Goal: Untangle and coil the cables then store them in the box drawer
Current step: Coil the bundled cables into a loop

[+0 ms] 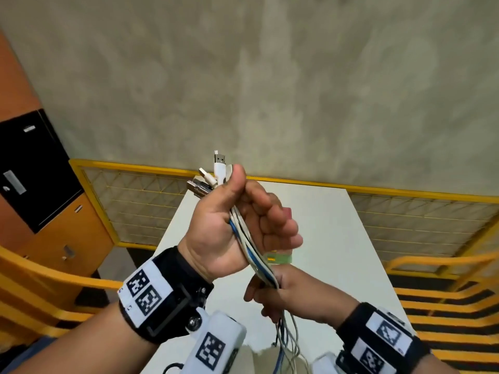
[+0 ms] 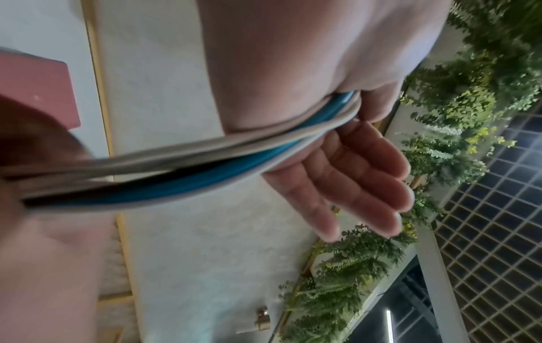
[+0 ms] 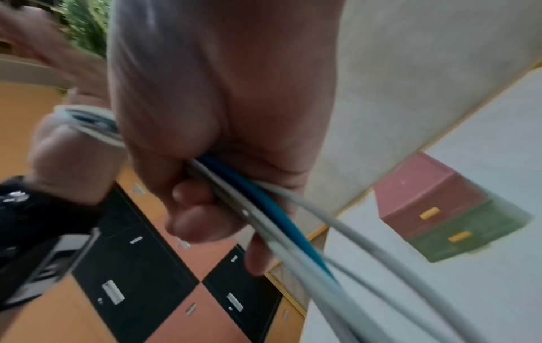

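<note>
The cable bundle consists of several white cables, one blue cable and one black cable, gathered side by side and held in the air above the white table. The USB plugs project from the upper end of the bundle, toward 11 o'clock. The loose lower ends hang down toward 6 o'clock, in front of the table.

The left hand holds the upper section of the bundle. The thumb presses the cables just below the plugs, against the index finger. In the left wrist view the remaining fingers are nearly straight and only loosely bent beside the cables. The right hand grips the bundle directly below the left hand, at 5 o'clock from it. Its fingers are curled fully round the cables. The two hands are close together, with a short length of bundle stretched between them.

The box with drawers stands on the table beyond the hands. It has a pink upper section and a green lower section, each with a yellow handle. In the head view the hands hide most of it.

A yellow mesh barrier runs behind the table at 12 o'clock. Orange and black lockers stand at 9 o'clock.
</note>
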Available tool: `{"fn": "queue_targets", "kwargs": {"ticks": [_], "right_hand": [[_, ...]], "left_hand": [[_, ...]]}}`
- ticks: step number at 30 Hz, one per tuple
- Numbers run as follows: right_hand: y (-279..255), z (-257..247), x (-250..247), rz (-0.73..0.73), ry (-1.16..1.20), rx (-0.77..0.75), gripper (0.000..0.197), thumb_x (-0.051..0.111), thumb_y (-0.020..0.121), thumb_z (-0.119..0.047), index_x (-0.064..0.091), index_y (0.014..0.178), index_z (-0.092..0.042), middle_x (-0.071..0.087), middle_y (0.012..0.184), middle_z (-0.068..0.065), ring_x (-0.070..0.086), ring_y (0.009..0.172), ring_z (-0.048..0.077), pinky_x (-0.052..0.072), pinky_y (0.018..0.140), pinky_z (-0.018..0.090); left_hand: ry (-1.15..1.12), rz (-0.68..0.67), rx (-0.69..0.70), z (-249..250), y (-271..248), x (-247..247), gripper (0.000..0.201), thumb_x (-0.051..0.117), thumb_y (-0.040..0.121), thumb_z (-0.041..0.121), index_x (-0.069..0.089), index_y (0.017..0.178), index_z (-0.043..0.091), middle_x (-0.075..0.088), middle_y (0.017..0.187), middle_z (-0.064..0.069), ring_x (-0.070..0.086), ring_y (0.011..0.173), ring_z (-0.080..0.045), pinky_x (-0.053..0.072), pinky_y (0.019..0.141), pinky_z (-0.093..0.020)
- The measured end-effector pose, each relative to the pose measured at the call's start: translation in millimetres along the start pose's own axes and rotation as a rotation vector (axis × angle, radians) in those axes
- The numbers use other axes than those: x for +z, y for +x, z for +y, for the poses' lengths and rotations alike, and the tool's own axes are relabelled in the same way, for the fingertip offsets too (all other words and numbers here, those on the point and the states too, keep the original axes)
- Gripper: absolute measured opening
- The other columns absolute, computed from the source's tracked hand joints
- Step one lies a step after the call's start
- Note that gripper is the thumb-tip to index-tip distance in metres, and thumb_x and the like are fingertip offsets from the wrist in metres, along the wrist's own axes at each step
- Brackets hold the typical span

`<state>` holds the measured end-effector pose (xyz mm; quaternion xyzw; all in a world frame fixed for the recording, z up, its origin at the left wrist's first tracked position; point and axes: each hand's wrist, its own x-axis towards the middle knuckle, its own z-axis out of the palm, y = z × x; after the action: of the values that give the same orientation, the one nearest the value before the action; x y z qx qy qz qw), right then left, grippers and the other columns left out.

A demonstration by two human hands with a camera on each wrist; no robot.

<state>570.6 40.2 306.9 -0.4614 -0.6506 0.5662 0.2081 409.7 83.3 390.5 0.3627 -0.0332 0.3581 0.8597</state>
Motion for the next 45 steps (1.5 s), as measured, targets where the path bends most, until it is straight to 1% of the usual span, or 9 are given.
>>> {"fn": "queue_targets", "kwargs": {"ticks": [5,10,14,20,26,34,40,43,45], "right_hand": [[10,17,-27,0.103,-0.252,0.069,0.020,0.058,0.083,-0.009,0.067,0.077,-0.026,0.061,0.078,0.008,0.058,0.061,0.018,0.052,0.063,0.037],[15,-6,-38,0.136,-0.523,0.061,0.009,0.057,0.075,-0.020,0.064,0.079,-0.015,0.064,0.079,0.014,0.054,0.059,0.017,0.054,0.056,0.044],[11,-22,-34,0.195,-0.571,-0.003,0.012,0.061,0.087,-0.022,0.061,0.078,-0.014,0.061,0.077,0.011,0.053,0.057,0.013,0.054,0.058,0.045],[2,-48,-21,0.313,-0.561,-0.116,0.016,0.053,0.098,-0.033,0.058,0.091,-0.019,0.061,0.080,0.001,0.064,0.064,0.012,0.051,0.066,0.037],[-4,-68,-3,0.476,-0.655,-0.283,0.032,0.048,0.099,-0.024,0.049,0.130,-0.032,0.064,0.109,-0.010,0.058,0.091,0.003,0.047,0.077,0.024],[0,-67,19,0.528,-0.666,-0.325,0.031,0.044,0.098,-0.018,0.048,0.129,-0.021,0.055,0.128,-0.002,0.053,0.112,0.010,0.045,0.088,0.029],[-4,-46,17,0.555,-0.250,-0.367,0.038,0.057,0.093,-0.017,0.043,0.112,-0.046,0.064,0.098,-0.014,0.062,0.086,0.003,0.048,0.073,0.018],[-4,-38,14,0.547,-0.027,-0.345,0.034,0.063,0.084,-0.014,0.045,0.092,-0.042,0.063,0.082,-0.006,0.060,0.066,0.007,0.055,0.064,0.036],[-3,-34,13,0.523,0.120,-0.299,0.029,0.064,0.077,-0.012,0.046,0.092,-0.029,0.057,0.074,-0.002,0.055,0.058,0.013,0.053,0.058,0.033]], "left_hand": [[0.146,-0.091,-0.428,-7,-28,-11,0.056,0.047,0.096,0.053,0.069,0.093,0.001,0.074,0.085,-0.021,0.075,0.085,-0.036,0.062,0.072,-0.046],[0.750,0.223,-0.865,-43,-52,-42,0.053,0.039,0.099,0.054,0.066,0.115,0.012,0.070,0.115,-0.010,0.064,0.114,-0.029,0.058,0.084,-0.037],[1.146,0.340,-0.667,-47,-48,-64,0.026,0.044,0.095,0.056,0.053,0.110,0.037,0.056,0.108,-0.005,0.050,0.096,-0.020,0.043,0.086,-0.037],[0.799,0.475,-0.396,-32,-33,-63,0.037,0.048,0.097,0.053,0.065,0.118,0.028,0.068,0.122,0.008,0.061,0.123,-0.010,0.044,0.111,-0.043],[0.497,0.573,-0.161,-25,-9,-48,0.060,0.030,0.093,0.053,0.062,0.124,0.013,0.076,0.100,-0.001,0.073,0.088,-0.011,0.058,0.078,-0.025],[0.412,0.602,-0.149,-36,-2,-39,0.079,0.053,0.076,0.075,0.056,0.139,0.029,0.054,0.146,0.004,0.048,0.137,-0.009,0.034,0.117,-0.036],[0.348,0.575,0.010,-30,4,-36,0.049,0.063,0.085,0.032,0.061,0.133,0.022,0.064,0.136,0.002,0.057,0.130,-0.015,0.047,0.105,-0.035],[0.318,0.560,0.069,-33,4,-31,0.054,0.052,0.079,0.008,0.059,0.132,0.014,0.065,0.135,-0.002,0.061,0.126,-0.019,0.044,0.110,-0.041],[0.328,0.553,0.107,-33,4,-31,0.048,0.051,0.081,0.000,0.062,0.126,0.011,0.066,0.134,-0.006,0.061,0.126,-0.022,0.042,0.110,-0.044]]}}
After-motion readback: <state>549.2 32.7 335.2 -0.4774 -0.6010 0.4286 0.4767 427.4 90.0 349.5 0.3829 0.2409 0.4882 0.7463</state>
